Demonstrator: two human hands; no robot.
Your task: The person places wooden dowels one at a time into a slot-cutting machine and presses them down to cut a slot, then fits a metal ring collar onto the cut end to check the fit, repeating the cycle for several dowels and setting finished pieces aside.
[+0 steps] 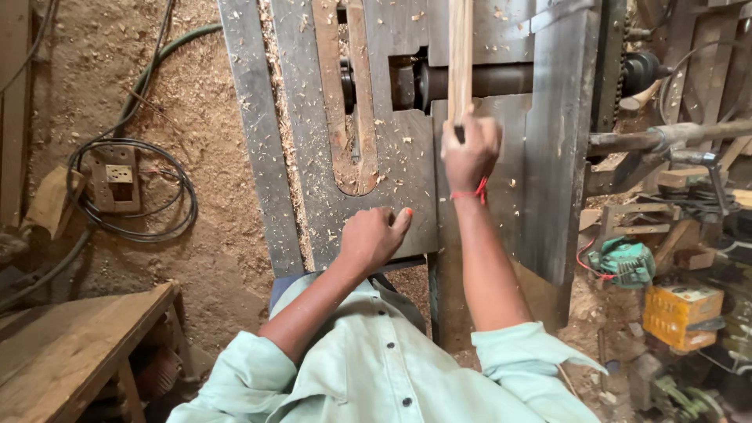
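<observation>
Right hand (470,153): fingers clamped on near end of wooden strip (460,55), steadying it along the metal saw table (392,157). Left hand (374,235): fingers curled together, resting on table, seemingly for balance. Sawdust floor (211,94); yellow crate (680,313), contents unclear

Down to my left a black cable (168,205) lies coiled on the sawdust around a small wooden block (115,182). A wooden bench (70,352) stands nearer. A yellow crate (680,313) sits at my right.
</observation>
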